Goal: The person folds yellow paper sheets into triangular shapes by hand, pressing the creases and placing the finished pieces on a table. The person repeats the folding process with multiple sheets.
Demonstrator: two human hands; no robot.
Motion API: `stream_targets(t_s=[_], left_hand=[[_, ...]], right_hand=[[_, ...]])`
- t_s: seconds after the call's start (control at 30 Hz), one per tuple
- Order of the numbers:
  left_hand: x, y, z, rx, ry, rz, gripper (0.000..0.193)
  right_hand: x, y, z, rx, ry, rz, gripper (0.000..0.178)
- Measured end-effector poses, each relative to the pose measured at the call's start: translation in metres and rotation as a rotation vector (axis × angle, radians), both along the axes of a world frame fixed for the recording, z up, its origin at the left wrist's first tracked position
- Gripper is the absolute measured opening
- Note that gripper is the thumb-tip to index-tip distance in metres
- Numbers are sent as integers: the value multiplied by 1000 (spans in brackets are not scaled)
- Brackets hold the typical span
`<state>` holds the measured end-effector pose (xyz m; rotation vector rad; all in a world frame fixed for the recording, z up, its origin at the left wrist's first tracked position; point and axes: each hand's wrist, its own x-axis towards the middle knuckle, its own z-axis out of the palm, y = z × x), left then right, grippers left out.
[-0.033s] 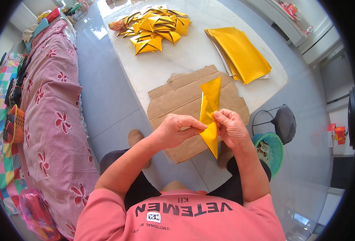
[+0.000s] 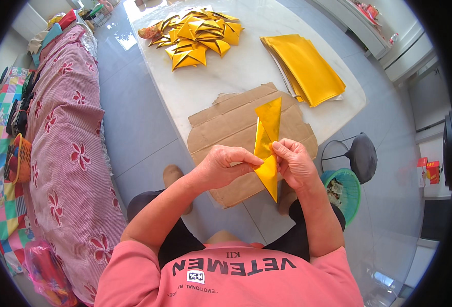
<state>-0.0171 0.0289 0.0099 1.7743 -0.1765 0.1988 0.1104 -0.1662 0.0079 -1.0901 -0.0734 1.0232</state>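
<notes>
Between my two hands is a partly folded sheet of shiny gold paper (image 2: 268,128), its pointed ends reaching up and down. My left hand (image 2: 228,165) pinches its left edge near the middle between thumb and fingers. On the other side, my right hand (image 2: 296,162) grips the same paper with thumb on top and fingers curled behind. Below the paper lies a brown cardboard piece (image 2: 231,128) at the table's near edge. A pile of folded gold paper pieces (image 2: 193,30) sits at the far left of the table, and a stack of flat gold sheets (image 2: 308,69) at the right.
The pale marble table (image 2: 226,77) stretches away from me. A green mesh basket (image 2: 349,197) stands on the floor at my right, beside a dark stool (image 2: 361,156). Along the left runs a sofa under a pink flowered cover (image 2: 67,148).
</notes>
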Motion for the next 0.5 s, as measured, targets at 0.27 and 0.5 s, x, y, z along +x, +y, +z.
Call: stream_targets(t_s=[0.27, 0.5], left_hand=[[1, 2, 5, 141, -80, 9, 15], [-1, 4, -4, -115, -41, 136, 19]], right_hand=[[2, -6, -10, 45, -83, -12, 15], [-12, -3, 10, 127, -343, -39, 45]])
